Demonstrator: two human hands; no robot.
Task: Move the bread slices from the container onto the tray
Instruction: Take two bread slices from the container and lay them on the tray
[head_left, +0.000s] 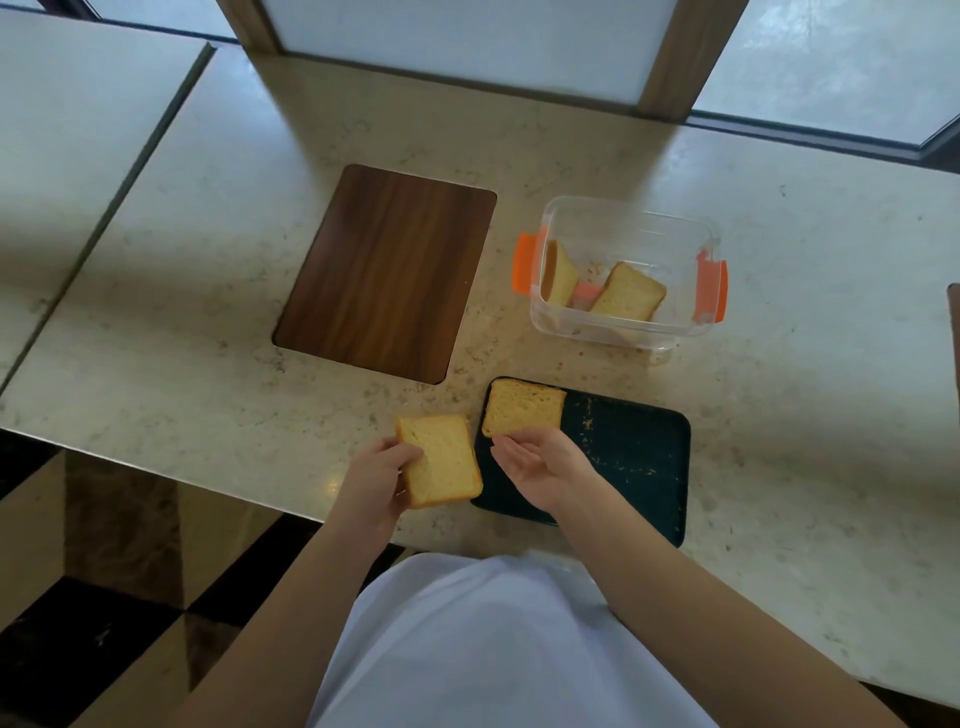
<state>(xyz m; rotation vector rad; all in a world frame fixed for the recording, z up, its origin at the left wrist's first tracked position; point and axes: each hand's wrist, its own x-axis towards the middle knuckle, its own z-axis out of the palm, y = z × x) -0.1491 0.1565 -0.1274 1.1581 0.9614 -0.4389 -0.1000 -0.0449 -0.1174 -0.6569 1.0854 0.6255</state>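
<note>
A dark green tray (634, 452) lies near the table's front edge, sprinkled with crumbs. My right hand (540, 467) holds a bread slice (522, 408) by its near edge over the tray's far left corner. My left hand (376, 475) grips a second slice (441, 460) just left of the tray, above the table. Behind the tray stands a clear plastic container (631, 223) with orange clips. Two more slices lean inside it, one at the left wall (558, 273) and one in the middle (628, 299).
A dark wooden board (387, 273) lies flat on the marble table (208, 291), left of the container. The table's front edge runs just under my forearms, with tiled floor (104, 597) below. A window frame (467, 47) borders the far side.
</note>
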